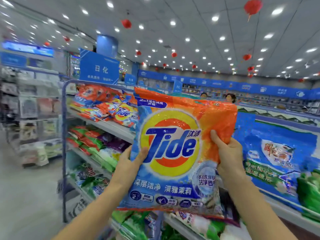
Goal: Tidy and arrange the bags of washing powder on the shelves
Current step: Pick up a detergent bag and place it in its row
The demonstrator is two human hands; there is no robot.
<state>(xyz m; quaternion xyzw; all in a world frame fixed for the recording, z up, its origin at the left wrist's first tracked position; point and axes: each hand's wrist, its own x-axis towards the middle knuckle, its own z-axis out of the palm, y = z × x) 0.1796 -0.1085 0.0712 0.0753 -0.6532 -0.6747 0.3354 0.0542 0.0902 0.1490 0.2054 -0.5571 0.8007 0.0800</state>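
The shelf [110,126] carries a slumped pile [107,104]; one more dropped on carelessly could slide some off. The bag [173,149] is held up in front of it, left hand [133,161] and right hand [228,153] each gripping a side, and the slick film may slip.

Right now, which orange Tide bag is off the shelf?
The Tide bag gripped by the left hand and right hand; the other orange bags lie on the top shelf.

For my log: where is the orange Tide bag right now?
In the head view the Tide bag is at the centre, held up between the left hand and the right hand, in front of the shelves.
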